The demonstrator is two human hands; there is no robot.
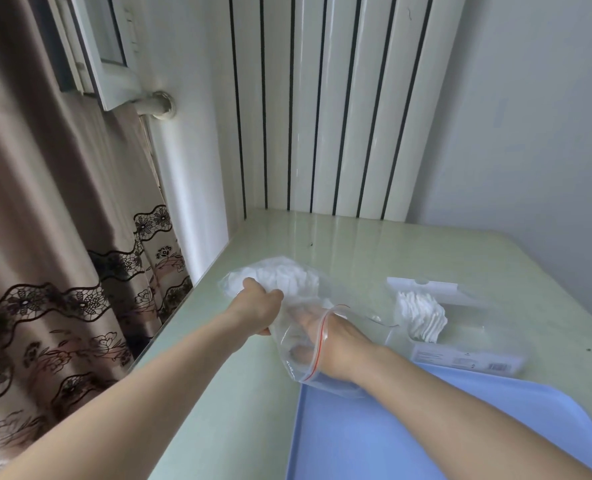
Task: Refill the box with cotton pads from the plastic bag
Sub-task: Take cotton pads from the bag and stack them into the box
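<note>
A clear plastic zip bag [289, 355] with a red seal strip lies on the pale green table, white cotton pads [284, 275] bunched at its far end. My left hand [258, 306] grips the outside of the bag near the pads. My right hand [317, 332] is pushed inside the bag through its mouth, fingers blurred behind the plastic. To the right stands a clear plastic box [467, 344] holding a stack of white cotton pads [421, 317], its lid [422, 285] lying behind it.
A light blue tray [374, 441] lies at the near right, partly under my right forearm. A white radiator [322, 116] stands behind the table. A brown patterned curtain [45, 271] hangs at the left past the table's edge [169, 327].
</note>
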